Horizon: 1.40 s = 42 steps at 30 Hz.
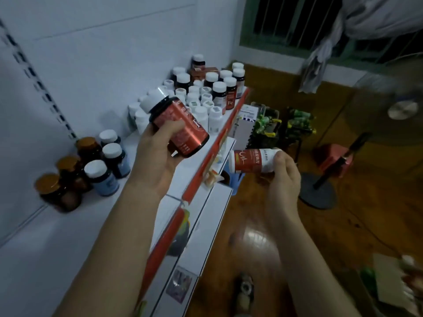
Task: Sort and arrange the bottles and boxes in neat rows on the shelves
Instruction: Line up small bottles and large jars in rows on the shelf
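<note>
Red-label bottle (183, 128) gripped in left hand (153, 161) | white bottle (251, 160) held by right hand (285, 177) | both apparently capped

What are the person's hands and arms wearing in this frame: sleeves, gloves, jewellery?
The left hand and the right hand are bare: no gloves, rings, watch or bracelet show. The left forearm and the right forearm are uncovered to the frame's edge; no sleeve is in view.
</note>
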Tool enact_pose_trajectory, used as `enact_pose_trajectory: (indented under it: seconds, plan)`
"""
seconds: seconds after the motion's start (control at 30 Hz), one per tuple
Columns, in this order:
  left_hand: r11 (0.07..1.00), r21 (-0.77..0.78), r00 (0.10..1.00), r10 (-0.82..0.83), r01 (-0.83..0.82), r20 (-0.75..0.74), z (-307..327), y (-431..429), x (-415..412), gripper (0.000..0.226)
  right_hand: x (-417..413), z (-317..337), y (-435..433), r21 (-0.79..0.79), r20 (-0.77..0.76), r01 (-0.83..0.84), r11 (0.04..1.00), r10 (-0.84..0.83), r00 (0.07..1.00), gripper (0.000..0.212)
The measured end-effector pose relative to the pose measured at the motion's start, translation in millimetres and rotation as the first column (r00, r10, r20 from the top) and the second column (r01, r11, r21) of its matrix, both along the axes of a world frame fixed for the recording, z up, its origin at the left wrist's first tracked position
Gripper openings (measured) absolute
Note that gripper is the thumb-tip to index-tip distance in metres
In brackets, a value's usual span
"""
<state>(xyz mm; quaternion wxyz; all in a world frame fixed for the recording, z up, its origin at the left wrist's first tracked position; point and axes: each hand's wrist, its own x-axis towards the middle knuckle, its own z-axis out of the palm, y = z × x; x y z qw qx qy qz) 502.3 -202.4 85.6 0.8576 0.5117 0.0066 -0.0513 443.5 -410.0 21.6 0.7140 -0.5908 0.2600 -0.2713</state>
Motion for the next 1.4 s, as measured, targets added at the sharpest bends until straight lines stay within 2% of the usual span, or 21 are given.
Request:
enact_pose_trajectory:
  seconds: [0.13, 0.23, 0.3, 0.4, 0.47, 0.53, 0.6, 0.67, 0.73, 0.8, 0.87, 0.93, 1.0, 1.03, 1.1, 1.17, 1.23, 1.27, 1.33, 1.4]
  plan:
    - [0.99, 0.016, 0.988, 0.141, -0.142, 0.062, -6.7, -23.6, 74.8, 0.044, 115.9, 1.8, -61.6, -0.338, 0.051, -0.094, 0.937, 0.117, 0.992, 0.025]
    - [0.965, -0.008, 0.964, 0.261, -0.261, 0.053, -7.9, -46.9, 124.7, 0.052, 203.7, 2.7, -102.6, -0.61, -0.008, -0.178, 0.772, 0.218, 0.976, 0.034]
    - [0.95, -0.009, 0.949, 0.312, -0.312, 0.051, -9.9, -68.0, 153.8, 0.051, 255.1, 2.5, -123.3, -0.733, -0.097, -0.305, 0.608, 0.351, 0.932, 0.042]
    - [0.923, -0.014, 0.922, 0.384, -0.384, 0.053, -12.4, -97.0, 182.4, 0.042, 310.5, 4.2, -132.1, -0.82, -0.337, -0.53, 0.215, 0.568, 0.751, 0.046]
    - [0.921, 0.005, 0.92, 0.389, -0.39, 0.05, -13.6, -108.9, 194.6, 0.042, 330.9, 5.1, -126.4, -0.85, -0.423, -0.525, -0.031, 0.633, 0.648, 0.047]
    - [0.915, 0.047, 0.915, 0.398, -0.401, 0.064, -13.7, -113.2, 204.0, 0.044, 342.8, 3.0, -117.7, -0.864, -0.449, -0.476, -0.166, 0.683, 0.576, 0.048]
    - [0.902, 0.071, 0.904, 0.42, -0.425, 0.076, -12.2, -113.5, 212.9, 0.045, 351.4, 1.9, -112.8, -0.852, -0.483, -0.475, -0.223, 0.684, 0.546, 0.052]
    - [0.885, 0.132, 0.895, 0.436, -0.446, 0.096, -11.1, -113.1, 221.0, 0.05, 358.8, 5.2, -113.3, -0.844, -0.5, -0.49, -0.218, 0.651, 0.571, 0.055]
    - [0.866, 0.219, 0.893, 0.432, -0.45, 0.125, -10.7, -111.6, 228.7, 0.057, 363.0, 13.0, -118.0, -0.879, -0.45, -0.44, -0.185, 0.632, 0.632, 0.05]
    - [0.837, 0.307, 0.892, 0.421, -0.453, 0.166, -10.2, -107.8, 237.6, 0.056, 368.5, 25.1, -122.0, -0.918, -0.33, -0.391, -0.07, 0.681, 0.653, 0.042]
    - [0.787, 0.43, 0.896, 0.366, -0.442, 0.252, -5.1, -104.2, 247.9, 0.06, 380.1, 44.8, -123.2, -0.887, -0.211, -0.45, 0.105, 0.773, 0.598, 0.037]
    - [0.674, 0.609, 0.905, 0.248, -0.418, 0.346, 3.7, -105.0, 264.6, 0.067, 397.0, 67.2, -120.5, -0.781, -0.145, -0.589, 0.205, 0.859, 0.491, 0.041]
    - [0.586, 0.716, 0.916, 0.129, -0.38, 0.381, 12.1, -113.1, 285.8, 0.067, 412.8, 83.5, -114.8, -0.717, -0.14, -0.672, 0.186, 0.906, 0.4, 0.051]
    - [0.567, 0.737, 0.913, 0.072, -0.368, 0.4, 16.1, -118.2, 296.4, 0.066, 419.9, 88.7, -111.4, -0.726, -0.145, -0.667, 0.166, 0.911, 0.385, 0.054]
    - [0.533, 0.768, 0.902, -0.02, -0.355, 0.431, 21.1, -123.7, 318.4, 0.069, 436.9, 96.9, -108.0, -0.757, -0.129, -0.632, 0.168, 0.909, 0.397, 0.052]
    - [0.549, 0.767, 0.899, -0.059, -0.333, 0.433, 21.2, -116.9, 340.6, 0.073, 457.0, 104.9, -111.4, -0.758, -0.111, -0.62, 0.202, 0.897, 0.428, 0.046]
    - [0.579, 0.748, 0.903, -0.045, -0.326, 0.428, 17.8, -98.6, 364.0, 0.065, 481.3, 111.1, -118.0, -0.746, -0.114, -0.622, 0.239, 0.874, 0.472, 0.049]
    - [0.554, 0.756, 0.903, -0.02, -0.348, 0.43, 16.6, -89.4, 375.2, 0.057, 494.3, 113.1, -120.6, -0.74, -0.119, -0.622, 0.255, 0.861, 0.495, 0.051]
    - [0.393, 0.829, 0.907, 0.033, -0.398, 0.42, 11.8, -74.9, 399.6, 0.046, 524.5, 114.5, -121.4, -0.749, -0.15, -0.61, 0.257, 0.832, 0.535, 0.052]
    - [0.137, 0.942, 0.95, -0.022, -0.307, 0.312, 0.7, -72.0, 423.4, 0.046, 557.3, 112.5, -114.4, -0.767, -0.224, -0.61, 0.201, 0.807, 0.547, 0.05]
